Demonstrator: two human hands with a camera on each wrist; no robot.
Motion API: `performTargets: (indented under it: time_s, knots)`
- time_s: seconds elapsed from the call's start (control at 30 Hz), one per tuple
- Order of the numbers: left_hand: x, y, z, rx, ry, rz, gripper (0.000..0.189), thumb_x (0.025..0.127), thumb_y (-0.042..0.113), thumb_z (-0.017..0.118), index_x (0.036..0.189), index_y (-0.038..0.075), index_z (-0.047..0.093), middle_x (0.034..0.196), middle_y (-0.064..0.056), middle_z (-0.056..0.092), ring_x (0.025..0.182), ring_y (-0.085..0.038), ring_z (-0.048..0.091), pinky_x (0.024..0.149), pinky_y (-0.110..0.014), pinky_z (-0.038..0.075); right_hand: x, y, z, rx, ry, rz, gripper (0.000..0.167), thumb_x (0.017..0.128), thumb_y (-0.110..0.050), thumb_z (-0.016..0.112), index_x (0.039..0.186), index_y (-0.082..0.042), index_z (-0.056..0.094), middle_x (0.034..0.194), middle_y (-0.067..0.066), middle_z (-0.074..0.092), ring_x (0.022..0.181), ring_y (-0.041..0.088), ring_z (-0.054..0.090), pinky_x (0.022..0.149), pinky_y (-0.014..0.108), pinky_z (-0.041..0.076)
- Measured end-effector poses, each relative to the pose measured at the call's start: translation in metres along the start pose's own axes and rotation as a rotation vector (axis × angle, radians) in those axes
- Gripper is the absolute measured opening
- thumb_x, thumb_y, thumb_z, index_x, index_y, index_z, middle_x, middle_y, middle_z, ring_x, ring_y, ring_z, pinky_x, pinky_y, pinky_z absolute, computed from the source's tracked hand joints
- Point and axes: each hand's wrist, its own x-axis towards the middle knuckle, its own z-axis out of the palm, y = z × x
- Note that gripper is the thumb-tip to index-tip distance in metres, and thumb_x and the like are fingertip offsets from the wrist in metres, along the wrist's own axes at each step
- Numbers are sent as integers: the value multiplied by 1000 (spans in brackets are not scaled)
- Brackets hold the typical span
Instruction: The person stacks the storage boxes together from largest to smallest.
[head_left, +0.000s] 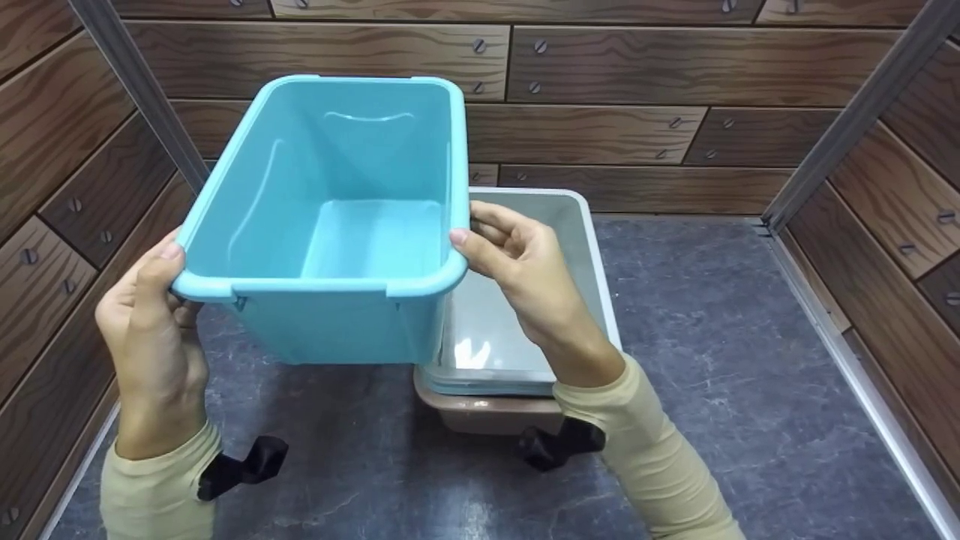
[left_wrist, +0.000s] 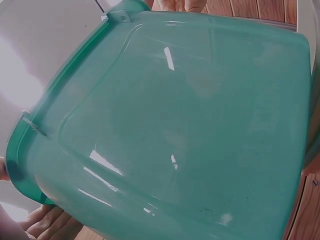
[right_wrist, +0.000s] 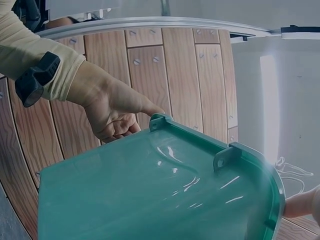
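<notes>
A light-blue plastic bin [head_left: 345, 326] is held up off the floor, its open top tilted towards the head camera; nothing shows inside. My left hand [head_left: 154, 322] grips its near left corner, thumb on the rim and fingers underneath. On the right side of the rim, my right hand [head_left: 517, 262] pinches with thumb above and fingers below. The left wrist view has the bin's outer wall [left_wrist: 185, 120] filling most of the frame. In the right wrist view, the left hand [right_wrist: 112, 107] reaches the rim from across the bin.
Behind and right of the held bin, a pale grey bin [head_left: 499, 322] sits in a brown bin [head_left: 495, 416] on the dark floor [head_left: 697, 337]. Wood-patterned walls [head_left: 675, 60] with metal edge strips [head_left: 862, 397] enclose the floor at the back and both sides.
</notes>
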Motion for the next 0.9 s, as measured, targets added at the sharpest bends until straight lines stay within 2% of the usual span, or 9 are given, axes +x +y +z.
performTargets:
  time_s: [0.17, 0.5, 0.9]
  knots:
    - [-1, -1, 1, -11, -3, -8, 23, 83, 4, 67, 102, -8, 70, 84, -14, 76, 66, -13, 71, 57, -20, 55, -1, -2, -1, -12, -7, -1, 41, 91, 1, 54, 130, 13, 50, 125, 30, 61, 106, 15, 67, 94, 37, 56]
    - [-2, -1, 2, 6, -19, -20, 22, 84, 4, 66, 102, -8, 70, 84, -14, 75, 66, -12, 71, 57, -19, 55, -2, -1, -4, -18, 5, 11, 41, 91, 1, 55, 130, 13, 50, 123, 29, 63, 102, 13, 68, 91, 32, 57]
    - [-4, 0, 5, -11, -4, -50, 20, 82, 2, 66, 100, -6, 72, 81, -13, 76, 64, -12, 71, 56, -19, 53, -2, 0, -8, -56, 11, -6, 42, 90, 0, 55, 130, 12, 50, 127, 30, 60, 114, 27, 65, 94, 31, 56]
